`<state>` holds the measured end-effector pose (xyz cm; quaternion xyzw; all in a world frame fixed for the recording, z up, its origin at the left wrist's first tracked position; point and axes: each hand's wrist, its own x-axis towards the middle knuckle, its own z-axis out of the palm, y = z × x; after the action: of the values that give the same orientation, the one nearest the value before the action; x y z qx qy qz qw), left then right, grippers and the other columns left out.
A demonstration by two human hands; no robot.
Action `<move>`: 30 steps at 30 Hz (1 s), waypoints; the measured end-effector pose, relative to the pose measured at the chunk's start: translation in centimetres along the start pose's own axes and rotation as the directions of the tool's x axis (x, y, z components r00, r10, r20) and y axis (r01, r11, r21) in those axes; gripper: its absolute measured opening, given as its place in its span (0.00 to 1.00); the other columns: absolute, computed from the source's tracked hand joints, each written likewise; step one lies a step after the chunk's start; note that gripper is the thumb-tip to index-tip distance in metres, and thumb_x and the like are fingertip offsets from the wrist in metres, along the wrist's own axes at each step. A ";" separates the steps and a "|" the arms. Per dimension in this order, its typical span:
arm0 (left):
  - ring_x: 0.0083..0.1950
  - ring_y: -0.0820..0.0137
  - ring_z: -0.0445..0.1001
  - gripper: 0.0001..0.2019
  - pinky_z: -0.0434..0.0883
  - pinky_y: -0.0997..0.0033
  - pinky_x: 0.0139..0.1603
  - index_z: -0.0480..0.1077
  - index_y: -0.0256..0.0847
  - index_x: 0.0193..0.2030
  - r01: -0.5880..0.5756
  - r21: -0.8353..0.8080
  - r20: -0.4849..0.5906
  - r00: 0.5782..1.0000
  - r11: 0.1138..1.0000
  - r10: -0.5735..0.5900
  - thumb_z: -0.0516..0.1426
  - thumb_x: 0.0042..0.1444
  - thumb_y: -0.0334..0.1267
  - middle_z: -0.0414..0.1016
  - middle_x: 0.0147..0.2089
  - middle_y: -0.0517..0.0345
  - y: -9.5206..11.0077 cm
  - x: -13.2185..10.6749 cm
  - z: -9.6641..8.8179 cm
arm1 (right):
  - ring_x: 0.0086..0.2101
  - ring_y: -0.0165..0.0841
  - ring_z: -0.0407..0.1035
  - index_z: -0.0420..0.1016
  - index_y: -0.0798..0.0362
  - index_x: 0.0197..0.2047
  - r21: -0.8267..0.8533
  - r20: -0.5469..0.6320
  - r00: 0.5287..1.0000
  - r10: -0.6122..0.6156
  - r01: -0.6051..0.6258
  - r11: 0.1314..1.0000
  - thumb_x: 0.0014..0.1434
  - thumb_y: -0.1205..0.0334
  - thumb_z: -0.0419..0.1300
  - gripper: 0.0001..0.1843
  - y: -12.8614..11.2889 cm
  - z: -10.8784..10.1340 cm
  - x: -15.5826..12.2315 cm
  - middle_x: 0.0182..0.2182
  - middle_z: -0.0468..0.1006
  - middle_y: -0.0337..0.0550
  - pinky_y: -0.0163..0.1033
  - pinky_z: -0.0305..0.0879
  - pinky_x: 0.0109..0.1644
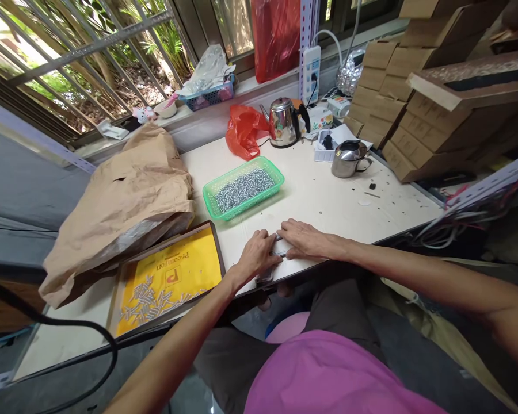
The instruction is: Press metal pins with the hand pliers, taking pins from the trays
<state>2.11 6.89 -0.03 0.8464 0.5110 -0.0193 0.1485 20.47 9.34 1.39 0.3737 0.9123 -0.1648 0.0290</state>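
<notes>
Small metal part (278,247), mostly hidden, sits at the near table (336,195) edge, 6 o'clock, between both hands. Left hand (256,256) curls over it; right hand (305,238) lies fingers-together against it. Pinch unclear. Looks stiff, light; take exposed edges. Green plastic basket (252,202) of screws (244,188) at 11 o'clock.

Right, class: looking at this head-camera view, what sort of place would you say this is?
Probably a small workshop for hand assembly, set up by a window: a green basket holds loose screws, a yellow tray holds more, and cardboard boxes are stacked beside a kettle.
</notes>
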 end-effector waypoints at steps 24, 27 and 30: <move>0.68 0.54 0.58 0.17 0.59 0.46 0.66 0.65 0.39 0.58 -0.054 -0.155 -0.298 0.955 0.986 0.005 0.50 0.65 0.40 0.67 0.63 0.45 5.2 -4.3 6.3 | 0.43 0.39 0.65 0.76 0.56 0.42 -0.064 -0.204 0.974 -0.104 0.093 0.994 0.61 0.62 0.59 0.08 4.5 2.3 3.8 0.40 0.75 0.49 0.41 0.58 0.45; 0.67 0.55 0.60 0.17 0.58 0.44 0.67 0.66 0.40 0.57 -0.069 -0.208 -0.277 0.961 0.976 0.009 0.50 0.65 0.43 0.69 0.61 0.46 5.0 -4.1 6.0 | 0.43 0.39 0.65 0.76 0.54 0.39 -0.075 -0.196 0.981 -0.015 0.000 0.997 0.62 0.61 0.58 0.07 4.2 1.6 5.4 0.40 0.76 0.47 0.42 0.56 0.44; 0.68 0.54 0.58 0.19 0.56 0.44 0.67 0.65 0.39 0.59 -0.106 -0.214 -0.310 0.950 0.971 0.035 0.51 0.64 0.43 0.67 0.63 0.44 4.6 -4.0 6.2 | 0.43 0.39 0.64 0.76 0.54 0.44 -0.093 -0.199 0.979 -0.034 0.016 0.996 0.62 0.63 0.57 0.09 2.3 0.9 6.2 0.41 0.75 0.48 0.41 0.55 0.43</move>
<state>4.92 -0.19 -4.14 0.8344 0.4959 0.1753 0.1649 17.54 14.69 -1.19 0.3752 0.9218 -0.0851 -0.0480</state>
